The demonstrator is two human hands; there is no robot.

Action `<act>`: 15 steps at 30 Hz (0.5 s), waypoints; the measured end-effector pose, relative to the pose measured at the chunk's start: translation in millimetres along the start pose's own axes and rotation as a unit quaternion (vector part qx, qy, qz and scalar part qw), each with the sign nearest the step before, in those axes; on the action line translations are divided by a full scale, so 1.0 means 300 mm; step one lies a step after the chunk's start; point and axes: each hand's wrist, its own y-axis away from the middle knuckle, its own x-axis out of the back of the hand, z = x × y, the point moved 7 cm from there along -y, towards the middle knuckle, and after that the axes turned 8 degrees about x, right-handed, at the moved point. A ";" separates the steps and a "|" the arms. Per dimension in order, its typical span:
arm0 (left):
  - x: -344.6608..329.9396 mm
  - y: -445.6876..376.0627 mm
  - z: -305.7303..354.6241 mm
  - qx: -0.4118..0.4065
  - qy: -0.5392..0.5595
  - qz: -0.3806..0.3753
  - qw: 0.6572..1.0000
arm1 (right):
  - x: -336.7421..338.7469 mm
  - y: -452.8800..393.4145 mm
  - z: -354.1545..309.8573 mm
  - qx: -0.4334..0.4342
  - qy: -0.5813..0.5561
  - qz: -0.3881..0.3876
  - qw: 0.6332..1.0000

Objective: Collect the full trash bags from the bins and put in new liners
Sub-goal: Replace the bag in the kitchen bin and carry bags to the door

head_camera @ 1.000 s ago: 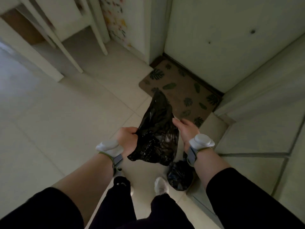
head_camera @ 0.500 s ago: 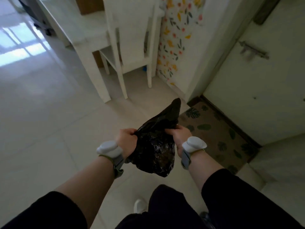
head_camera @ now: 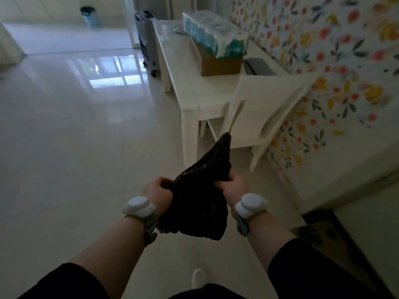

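A crumpled black trash bag [head_camera: 200, 197] hangs in front of me at waist height, one corner of it pointing up and away. My left hand [head_camera: 156, 193] grips its left edge in a fist. Gripping the right edge is my right hand [head_camera: 234, 188]. Both wrists carry white bands. A small grey-blue bin [head_camera: 89, 16] stands far off at the back of the room, by the wall.
A white table [head_camera: 194, 87] with a cardboard box [head_camera: 220, 63] and a pack of paper rolls [head_camera: 213, 35] stands ahead right, a white chair [head_camera: 265, 111] at its near end. A dark wheeled case [head_camera: 148, 44] sits behind the table. Floral wall on the right, doormat [head_camera: 323, 236] lower right.
My view has swung up and left from the door and mat to the open room and table. The tied full bag by my feet is out of view. Both hands keep hold of the black bag.
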 end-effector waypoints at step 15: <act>0.593 -0.789 0.147 0.010 0.174 0.037 0.984 | -0.727 -0.711 -0.563 0.109 0.161 -0.069 0.978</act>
